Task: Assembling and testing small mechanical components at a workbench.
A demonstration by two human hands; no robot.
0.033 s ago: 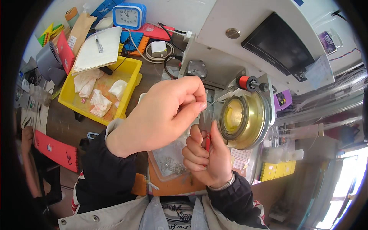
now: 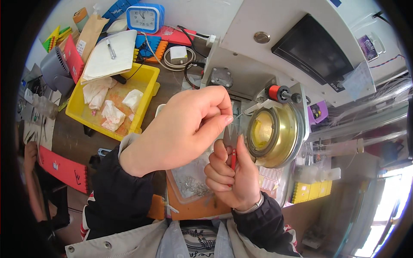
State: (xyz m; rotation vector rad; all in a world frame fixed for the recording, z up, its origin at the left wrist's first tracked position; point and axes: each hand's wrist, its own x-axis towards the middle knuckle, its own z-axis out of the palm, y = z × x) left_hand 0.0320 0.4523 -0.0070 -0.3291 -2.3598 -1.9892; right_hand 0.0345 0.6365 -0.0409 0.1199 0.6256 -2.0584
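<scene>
Head view: right hand [image 2: 235,181] grips red-handled tool [image 2: 233,160], long axis pointing forward, tip near left hand [image 2: 180,127], fingertips pinched closed, contents too small to tell.

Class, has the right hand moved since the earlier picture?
No: against the round golden part, the right hand shows no visible shift.
</scene>
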